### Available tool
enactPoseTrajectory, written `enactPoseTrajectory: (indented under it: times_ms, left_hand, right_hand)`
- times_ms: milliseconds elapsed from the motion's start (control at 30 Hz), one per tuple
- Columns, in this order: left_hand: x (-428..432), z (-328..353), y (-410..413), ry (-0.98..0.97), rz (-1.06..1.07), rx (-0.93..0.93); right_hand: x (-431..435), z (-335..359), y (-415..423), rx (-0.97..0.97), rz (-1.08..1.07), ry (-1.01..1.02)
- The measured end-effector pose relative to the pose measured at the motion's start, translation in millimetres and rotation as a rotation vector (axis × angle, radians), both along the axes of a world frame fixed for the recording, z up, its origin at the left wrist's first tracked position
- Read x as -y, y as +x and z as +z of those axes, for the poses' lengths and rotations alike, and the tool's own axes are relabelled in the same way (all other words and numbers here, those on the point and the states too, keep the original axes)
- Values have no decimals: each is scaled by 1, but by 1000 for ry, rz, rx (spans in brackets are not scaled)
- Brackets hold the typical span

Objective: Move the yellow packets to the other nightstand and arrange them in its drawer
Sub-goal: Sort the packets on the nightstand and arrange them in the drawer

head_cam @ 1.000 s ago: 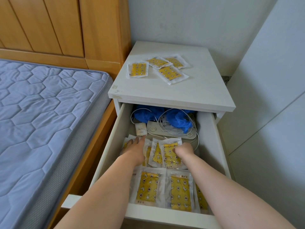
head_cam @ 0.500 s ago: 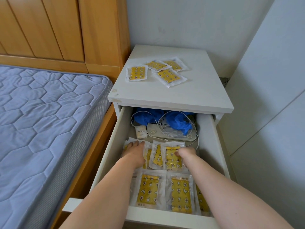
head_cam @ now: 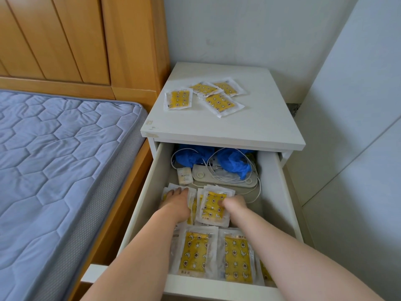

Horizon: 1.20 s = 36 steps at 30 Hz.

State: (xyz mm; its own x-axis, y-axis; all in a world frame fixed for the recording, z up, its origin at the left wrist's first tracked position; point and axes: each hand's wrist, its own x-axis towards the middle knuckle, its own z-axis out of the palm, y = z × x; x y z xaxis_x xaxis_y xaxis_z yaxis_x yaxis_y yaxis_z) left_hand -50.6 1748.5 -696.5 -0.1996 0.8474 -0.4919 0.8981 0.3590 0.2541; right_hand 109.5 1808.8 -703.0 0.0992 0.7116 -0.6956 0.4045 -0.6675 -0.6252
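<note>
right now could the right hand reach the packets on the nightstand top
Probably yes: nothing covers those packets, though the right hand is in the drawer gripping a packet and must lift out.

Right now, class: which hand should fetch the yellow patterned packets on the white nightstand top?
Likely the left hand: it rests flat, holding nothing; the right hand grips a yellow drawer packet.

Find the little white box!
Head view: the little white box lies back left in the drawer, beside the flat white device, just beyond the left hand.
</note>
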Motion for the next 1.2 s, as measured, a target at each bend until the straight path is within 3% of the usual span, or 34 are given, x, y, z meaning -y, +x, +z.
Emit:
enactPoseTrajectory:
  times_ms: [200,433,600,800,1200]
  left_hand:
    - [1,4,5,-27,-10,15]
    - [4,0,5,-39,-29,2]
    - [5,0,6,-38,-40,-21]
    - [5,3,8,-38,-79,-70]
    - [4,6,9,-14,-95,-73]
  right_hand:
    - [10,-6,-13,315,296,121]
    - [9,-15,-18,215,407,108]
    - [5,-13,-10,302,496,218]
    - [-1,-15,-5,284,503,205]
    - [-1,-12,1,441,502,213]
